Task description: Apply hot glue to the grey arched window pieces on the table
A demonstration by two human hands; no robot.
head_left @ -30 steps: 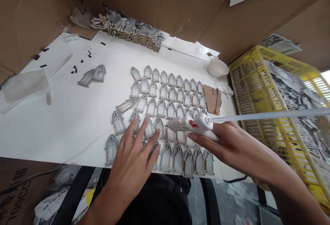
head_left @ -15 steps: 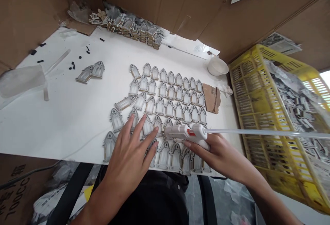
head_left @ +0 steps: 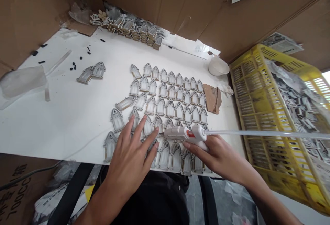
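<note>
My right hand (head_left: pixel 219 154) grips a white hot glue gun (head_left: pixel 177 133) whose nozzle points left. A long clear glue stick (head_left: pixel 257 134) sticks out of its back end toward the right. Beside the nozzle, my left hand (head_left: pixel 134 152) lies with fingers spread over small grey arched window-shaped pieces (head_left: pixel 147 127); its fingertips are at these pieces. Rows of the same arched pieces (head_left: pixel 170 109) cover the middle of the white table (head_left: pixel 87 121). Some pieces in the nearer rows are hidden under my hands and the gun.
On the right stands a yellow crate (head_left: pixel 239 104) full of grey pieces. A white bowl (head_left: pixel 218 66) and a torn cardboard scrap (head_left: pixel 212 98) lie near it. Stacked pieces (head_left: pixel 139 30) line the back cardboard wall. At left are two arched pieces (head_left: pixel 91 72) and a cloudy plastic scoop (head_left: pixel 23 82).
Hardly anything differs. The view has shifted very slightly, while both hands and the glue gun stay at nearly the same spot over the pieces.
</note>
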